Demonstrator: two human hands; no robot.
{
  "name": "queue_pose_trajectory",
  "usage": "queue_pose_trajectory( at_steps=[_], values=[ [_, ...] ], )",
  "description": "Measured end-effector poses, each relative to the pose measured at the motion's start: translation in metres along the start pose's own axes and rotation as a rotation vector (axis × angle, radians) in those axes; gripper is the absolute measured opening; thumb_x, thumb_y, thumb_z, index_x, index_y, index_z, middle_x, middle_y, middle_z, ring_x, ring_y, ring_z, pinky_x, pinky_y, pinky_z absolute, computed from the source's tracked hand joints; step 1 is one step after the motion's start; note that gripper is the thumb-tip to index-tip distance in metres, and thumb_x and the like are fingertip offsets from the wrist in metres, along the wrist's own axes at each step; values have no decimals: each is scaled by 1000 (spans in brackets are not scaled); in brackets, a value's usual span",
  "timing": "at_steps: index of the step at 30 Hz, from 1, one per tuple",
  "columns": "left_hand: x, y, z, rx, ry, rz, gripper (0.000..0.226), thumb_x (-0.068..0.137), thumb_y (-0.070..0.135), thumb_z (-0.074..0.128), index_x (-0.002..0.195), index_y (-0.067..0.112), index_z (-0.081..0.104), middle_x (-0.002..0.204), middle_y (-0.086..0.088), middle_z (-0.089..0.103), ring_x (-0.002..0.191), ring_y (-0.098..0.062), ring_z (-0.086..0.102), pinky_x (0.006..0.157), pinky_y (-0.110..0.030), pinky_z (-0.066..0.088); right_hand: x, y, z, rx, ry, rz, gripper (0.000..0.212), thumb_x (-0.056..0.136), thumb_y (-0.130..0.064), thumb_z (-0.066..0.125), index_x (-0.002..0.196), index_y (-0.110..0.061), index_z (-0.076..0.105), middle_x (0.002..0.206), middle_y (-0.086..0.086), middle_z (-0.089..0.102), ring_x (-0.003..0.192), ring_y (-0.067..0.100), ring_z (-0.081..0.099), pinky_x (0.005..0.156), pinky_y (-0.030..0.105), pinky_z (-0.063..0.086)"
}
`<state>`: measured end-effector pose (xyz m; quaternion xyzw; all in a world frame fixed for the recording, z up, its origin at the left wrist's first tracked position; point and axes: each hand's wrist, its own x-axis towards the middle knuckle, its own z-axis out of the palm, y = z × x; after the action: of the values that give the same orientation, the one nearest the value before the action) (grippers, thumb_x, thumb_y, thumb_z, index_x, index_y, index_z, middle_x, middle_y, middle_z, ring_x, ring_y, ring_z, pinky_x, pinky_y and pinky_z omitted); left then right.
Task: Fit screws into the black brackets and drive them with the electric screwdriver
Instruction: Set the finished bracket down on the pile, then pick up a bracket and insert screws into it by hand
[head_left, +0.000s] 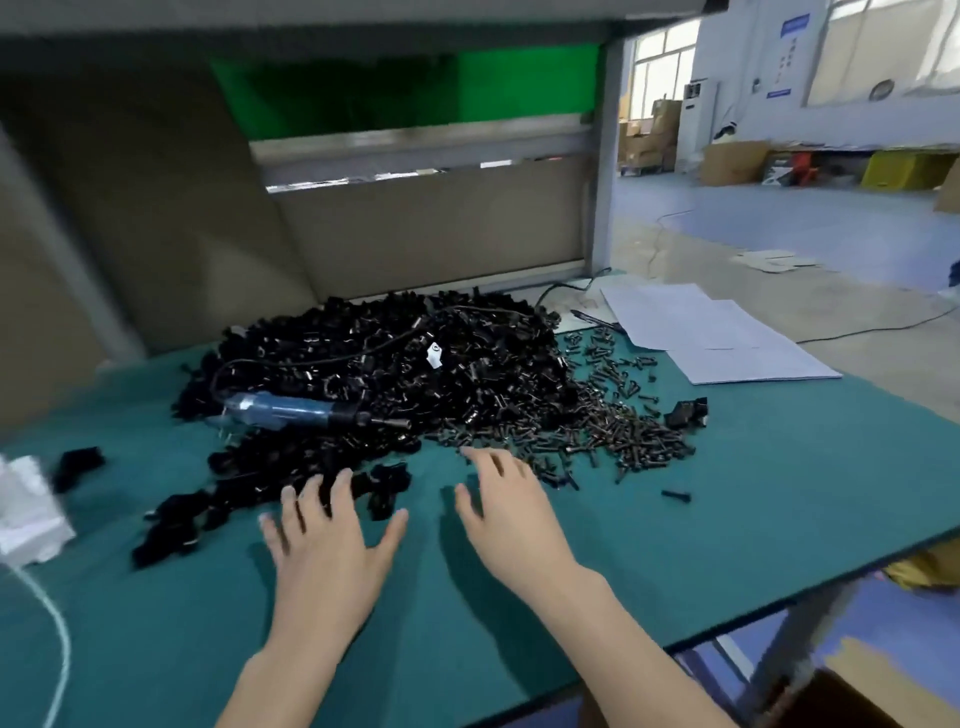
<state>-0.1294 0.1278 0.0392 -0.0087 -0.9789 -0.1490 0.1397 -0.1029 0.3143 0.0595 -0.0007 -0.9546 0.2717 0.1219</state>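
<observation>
Left hand (332, 540), right hand (511, 512): spread, empty | brackets (395, 364), screws (613, 431) ahead, unassembled | electric screwdriver (291, 408) unheld | task apparently unstarted

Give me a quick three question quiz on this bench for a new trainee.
1. True or false: the left hand holds the electric screwdriver.
2. Seen by the person, the loose screws lie on which side of the bracket pile? A) left B) right C) behind it
3. Fill in: the right hand holds ____.
Key: 1 false, it lies on the pile; 2 B; 3 nothing.
</observation>
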Motion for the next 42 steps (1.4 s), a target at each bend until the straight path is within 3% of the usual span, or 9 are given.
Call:
queue_pose_trajectory(
  at_steps=[5,11,15,18,24,28,32,37,42],
  values=[
    [34,-11,7,-40,-82,-37,98,83,84,29,159,26,5,167,-12,-6,153,-36,2,123,-52,13,50,-18,41,-152,-26,-37,57,111,-38,32,163,-19,17,170,9,18,159,29,7,128,50,6],
    [82,-6,14,-56,-2,12,73,93,62,48,153,30,23,159,-13,21,143,-30,29,114,-45,30,103,-8,49,-272,79,-4,61,111,-36,30,165,-21,7,173,11,6,159,34,1,125,59,0],
    [94,-9,18,-93,39,40,56,93,51,55,143,32,40,142,-8,40,127,-26,43,102,-41,40,116,-3,50,-264,79,-35,51,109,-30,39,159,-23,32,168,10,24,155,34,22,124,61,-3],
    [91,-11,18,-162,74,63,43,92,44,58,133,35,47,132,-1,44,117,-20,45,92,-38,44,116,-2,48,-213,154,-19,35,105,-25,53,139,-22,59,148,8,48,130,33,52,125,58,5],
    [88,-10,9,-383,114,17,14,93,38,49,105,46,49,106,22,46,96,-7,51,67,-27,38,115,-5,42,-163,188,23,25,106,-34,51,126,-23,61,122,3,50,112,24,54,128,45,7],
    [85,-9,9,-389,125,37,14,97,33,49,106,45,49,104,22,45,91,-6,51,69,-28,38,113,-3,38,-133,228,69,19,107,-30,50,119,-17,56,110,1,59,110,25,53,124,41,24],
    [83,-8,7,-475,150,25,19,100,41,43,118,42,50,110,18,47,77,-14,59,73,-36,50,111,-2,35,64,298,72,3,105,-21,51,106,-20,53,102,-6,61,103,20,52,116,32,30],
    [81,-8,3,-525,173,3,31,100,51,35,128,43,46,118,13,51,100,-18,57,89,-41,47,106,-8,27,602,385,116,17,100,-30,61,99,-44,53,92,-18,62,90,4,56,74,21,42],
    [82,-10,2,-610,180,-43,44,100,57,33,142,44,35,123,20,45,110,-8,46,92,-34,41,109,-7,18,1156,252,238,46,100,-17,65,133,-46,53,97,-8,67,85,9,66,84,24,54]
  ],
)
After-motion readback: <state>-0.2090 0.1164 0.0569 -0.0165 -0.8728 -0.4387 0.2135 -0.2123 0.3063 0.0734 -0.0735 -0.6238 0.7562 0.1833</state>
